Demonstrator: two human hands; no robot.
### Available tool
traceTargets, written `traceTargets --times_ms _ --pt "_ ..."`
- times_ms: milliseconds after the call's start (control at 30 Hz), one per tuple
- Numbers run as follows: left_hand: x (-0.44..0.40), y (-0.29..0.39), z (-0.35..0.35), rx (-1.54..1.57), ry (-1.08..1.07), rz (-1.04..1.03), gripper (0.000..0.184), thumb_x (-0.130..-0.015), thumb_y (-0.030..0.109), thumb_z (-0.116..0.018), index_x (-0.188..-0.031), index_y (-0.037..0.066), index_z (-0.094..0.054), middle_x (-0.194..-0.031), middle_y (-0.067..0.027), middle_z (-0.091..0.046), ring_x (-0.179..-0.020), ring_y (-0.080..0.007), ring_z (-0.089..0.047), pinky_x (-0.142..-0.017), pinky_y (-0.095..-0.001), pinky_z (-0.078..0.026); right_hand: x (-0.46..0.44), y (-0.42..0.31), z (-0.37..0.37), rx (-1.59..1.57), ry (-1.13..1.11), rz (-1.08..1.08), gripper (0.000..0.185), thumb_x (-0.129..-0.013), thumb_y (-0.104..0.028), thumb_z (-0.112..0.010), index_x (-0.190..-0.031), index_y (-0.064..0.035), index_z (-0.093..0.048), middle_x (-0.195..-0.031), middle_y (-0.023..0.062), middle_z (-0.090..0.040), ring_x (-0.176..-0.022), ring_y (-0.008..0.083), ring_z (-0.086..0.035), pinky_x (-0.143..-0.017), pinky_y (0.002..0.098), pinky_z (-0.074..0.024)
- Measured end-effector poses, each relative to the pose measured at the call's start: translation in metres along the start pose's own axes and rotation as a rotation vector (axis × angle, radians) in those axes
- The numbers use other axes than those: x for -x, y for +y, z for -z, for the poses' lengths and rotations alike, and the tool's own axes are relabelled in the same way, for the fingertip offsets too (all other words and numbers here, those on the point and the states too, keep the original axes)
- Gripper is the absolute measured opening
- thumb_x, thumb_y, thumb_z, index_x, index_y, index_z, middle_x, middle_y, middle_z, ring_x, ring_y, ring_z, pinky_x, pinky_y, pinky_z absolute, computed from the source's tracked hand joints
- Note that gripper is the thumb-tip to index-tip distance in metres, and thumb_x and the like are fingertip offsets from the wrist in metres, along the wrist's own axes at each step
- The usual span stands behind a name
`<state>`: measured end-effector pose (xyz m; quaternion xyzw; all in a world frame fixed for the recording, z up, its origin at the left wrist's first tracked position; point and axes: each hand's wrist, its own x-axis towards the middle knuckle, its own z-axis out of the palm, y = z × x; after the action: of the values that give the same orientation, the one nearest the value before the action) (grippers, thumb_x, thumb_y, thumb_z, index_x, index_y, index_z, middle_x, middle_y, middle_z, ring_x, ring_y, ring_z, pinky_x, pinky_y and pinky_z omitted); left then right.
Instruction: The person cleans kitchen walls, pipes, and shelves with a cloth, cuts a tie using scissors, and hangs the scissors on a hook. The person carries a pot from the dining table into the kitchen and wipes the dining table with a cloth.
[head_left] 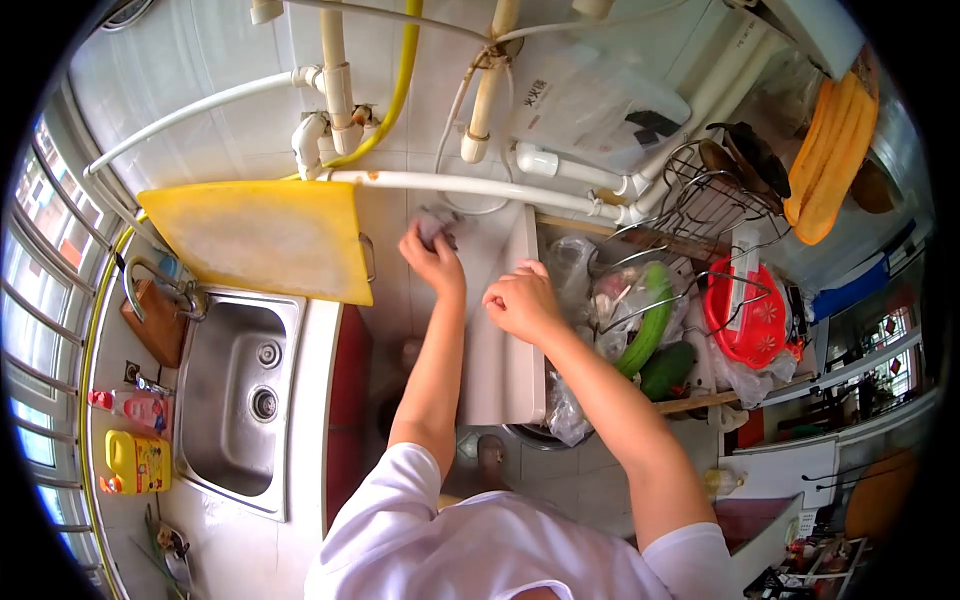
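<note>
My left hand [435,265] is closed round a crumpled grey cloth [437,224], close to the tiled wall under the white pipe. My right hand [524,301] is curled in a loose fist above a pale beige panel [500,375], near its raised edge. What is inside its fingers, if anything, is hidden, and I cannot tell whether it touches the panel. Just right of it are plastic bags [572,262], a long green cucumber-like vegetable [648,325] and a darker green one [668,372].
To the left, a yellow-edged board [255,240] leans behind a steel sink [235,400]. A yellow bottle [138,462] stands beside the sink. A white pipe [440,182] crosses the wall. At the right are a wire rack [700,185] and a red basket [742,335].
</note>
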<state>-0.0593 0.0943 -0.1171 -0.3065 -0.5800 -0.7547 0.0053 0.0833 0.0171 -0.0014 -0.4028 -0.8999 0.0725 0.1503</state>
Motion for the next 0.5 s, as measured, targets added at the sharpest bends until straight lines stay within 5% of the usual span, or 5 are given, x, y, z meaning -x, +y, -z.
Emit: traceTargets --times_ms 167,267,333,400,500 --pt "-0.055 -0.005 -0.029 0.034 0.232 -0.023 0.041 -0.071 -0.005 -0.057 -0.112 -0.002 -0.056 -0.110 -0.0162 -0.051 -0.097 -0.0314 -0.053 -0.087 -0.0416 -0.044 -0.002 0.001 -0.002 0.001 -0.008 -0.012 0.006 -0.072 -0.014 -0.064 -0.071 -0.0137 -0.070 -0.074 0.0034 -0.067 -0.083 0.0210 -0.062 -0.103 0.0399 -0.0342" --pt "-0.036 0.005 -0.046 0.005 0.160 0.347 0.030 -0.071 -0.003 -0.058 -0.100 -0.001 -0.057 -0.104 -0.0180 -0.053 -0.097 -0.0336 -0.053 -0.089 -0.0407 -0.044 -0.002 0.002 -0.005 0.011 0.003 0.000 0.006 -0.072 -0.014 -0.064 -0.071 -0.0132 -0.070 -0.073 0.0034 -0.067 -0.082 0.0207 -0.062 -0.103 0.0397 -0.0341" --pt "-0.004 -0.010 -0.059 -0.034 0.043 0.267 0.027 -0.068 -0.003 -0.061 -0.095 0.000 -0.057 -0.102 -0.0176 -0.055 -0.093 -0.0316 -0.056 -0.085 -0.0387 -0.046 -0.003 0.000 0.000 0.042 -0.018 0.001 0.006 -0.072 -0.014 -0.064 -0.071 -0.0130 -0.070 -0.073 0.0035 -0.067 -0.082 0.0207 -0.062 -0.103 0.0396 -0.0341" --pt "0.013 0.001 -0.060 0.032 -0.107 0.509 0.028 -0.066 -0.003 -0.062 -0.094 0.000 -0.058 -0.101 -0.0168 -0.057 -0.088 -0.0305 -0.057 -0.080 -0.0364 -0.048 -0.003 -0.003 0.001 0.080 -0.039 0.005 0.006 -0.072 -0.014 -0.064 -0.071 -0.0129 -0.070 -0.074 0.0036 -0.067 -0.082 0.0207 -0.062 -0.103 0.0394 -0.0340" --pt "0.001 -0.014 -0.063 0.033 0.057 0.388 0.028 -0.068 -0.002 -0.063 -0.095 -0.001 -0.060 -0.097 -0.0152 -0.060 -0.084 -0.0277 -0.059 -0.077 -0.0365 -0.049 0.000 -0.002 0.001 0.076 -0.034 -0.009 0.006 -0.072 -0.015 -0.064 -0.071 -0.0132 -0.070 -0.075 0.0037 -0.067 -0.083 0.0207 -0.062 -0.104 0.0393 -0.0340"
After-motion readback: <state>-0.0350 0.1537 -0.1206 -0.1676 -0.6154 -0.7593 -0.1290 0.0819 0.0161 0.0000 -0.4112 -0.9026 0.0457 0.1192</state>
